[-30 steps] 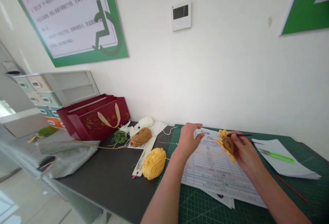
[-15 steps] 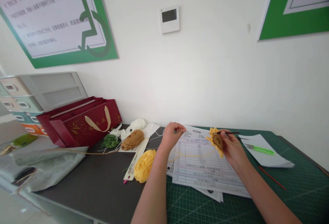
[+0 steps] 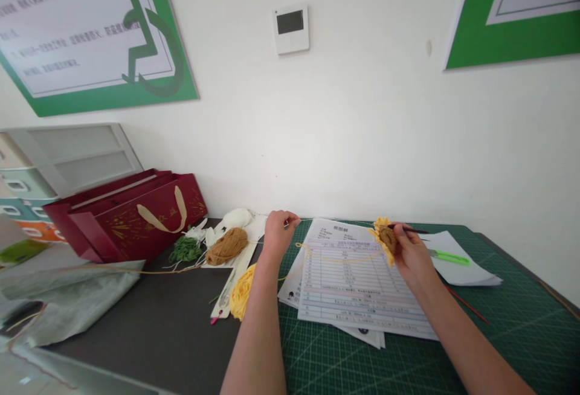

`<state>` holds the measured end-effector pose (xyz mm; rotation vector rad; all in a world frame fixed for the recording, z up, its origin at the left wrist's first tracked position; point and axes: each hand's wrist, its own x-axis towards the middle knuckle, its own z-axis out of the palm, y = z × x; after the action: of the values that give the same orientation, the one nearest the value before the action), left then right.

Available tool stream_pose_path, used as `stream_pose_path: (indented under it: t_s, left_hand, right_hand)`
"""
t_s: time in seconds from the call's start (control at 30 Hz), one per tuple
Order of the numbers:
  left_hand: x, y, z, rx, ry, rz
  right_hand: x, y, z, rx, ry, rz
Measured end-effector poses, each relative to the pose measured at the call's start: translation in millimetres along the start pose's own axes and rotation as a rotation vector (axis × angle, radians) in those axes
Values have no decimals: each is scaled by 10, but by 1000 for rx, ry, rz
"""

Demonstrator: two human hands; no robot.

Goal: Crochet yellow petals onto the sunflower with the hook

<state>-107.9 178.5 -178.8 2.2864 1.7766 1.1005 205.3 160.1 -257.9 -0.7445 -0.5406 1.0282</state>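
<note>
My right hand (image 3: 410,251) is closed around a crocheted flower (image 3: 387,239) with a brown centre and yellow petals. A dark-handled crochet hook (image 3: 403,228) is gripped in the same fingers. My left hand (image 3: 280,233) is pinched, and a thin white strand of yarn (image 3: 306,220) shows at its fingertips. Loose yellow yarn (image 3: 338,258) runs across the printed sheets (image 3: 357,298) between the flower and the left side. Below my left hand lies a yellow yarn ball (image 3: 241,291), partly covered by my forearm.
Brown yarn (image 3: 227,246), green yarn (image 3: 185,250) and white yarn (image 3: 238,218) lie left, before a dark red gift bag (image 3: 149,220). At right, green-handled scissors (image 3: 451,256) rest on white paper (image 3: 471,271). A red stick (image 3: 469,305) lies on the green cutting mat (image 3: 498,340).
My left hand has moved a little left, away from the flower. The yellow yarn on the sheets now shows a small loop. The view has shifted slightly right.
</note>
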Motion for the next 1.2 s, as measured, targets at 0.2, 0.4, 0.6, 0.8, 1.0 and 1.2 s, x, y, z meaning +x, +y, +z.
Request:
stream_pose_path:
  t_s: [0.2, 0.4, 0.6, 0.8, 1.0, 1.2]
  left_hand:
    - [-6, -87, -107, 47, 69, -91]
    - [-15, -65, -112, 15, 84, -157]
    - [-58, -82, -107, -152, 137, -254]
    - [-23, -210, -132, -568, 206, -342]
    - [-14, -346, -122, -1012, 305, -383]
    - [3, -353, -166, -1049, 474, -346]
  right_hand:
    - [102, -90, -73, -3, 73, -10]
    - [83, -95, -50, -6, 60, -24]
    - [91, -107, -58, -1, 68, -40]
    - [157, -197, -119, 1, 105, -69]
    - [203, -249, -167, 6, 123, -93]
    - [228, -235, -198, 15, 114, -94]
